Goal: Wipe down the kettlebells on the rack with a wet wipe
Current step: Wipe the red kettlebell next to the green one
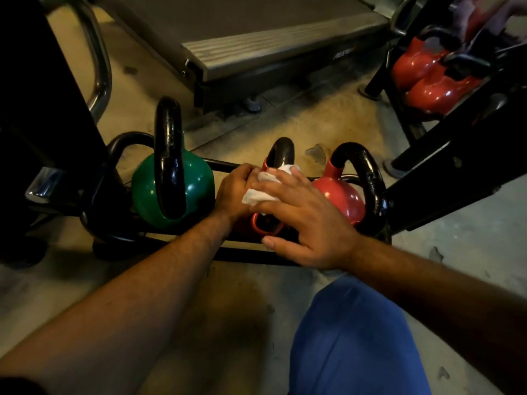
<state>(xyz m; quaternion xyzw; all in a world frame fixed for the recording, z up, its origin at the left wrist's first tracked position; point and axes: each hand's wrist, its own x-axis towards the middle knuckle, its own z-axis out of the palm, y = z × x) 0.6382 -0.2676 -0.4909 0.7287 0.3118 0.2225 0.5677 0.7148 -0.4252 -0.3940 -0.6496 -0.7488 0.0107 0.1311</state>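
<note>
Here wet wipe [262,186] lies under right hand [302,220] fingers [281,178].

This is a gym. A low black rack [228,253] on the concrete floor [470,246] holds a green kettlebell [142,192] on the left and red kettlebells [342,195] beside it, all with black handles. Further right, a second rack [456,143] carries more red kettlebells [427,89]. At the far side lies the rear end of a treadmill deck [285,44], and chromed tubing of another machine [99,67] stands far left.
</note>
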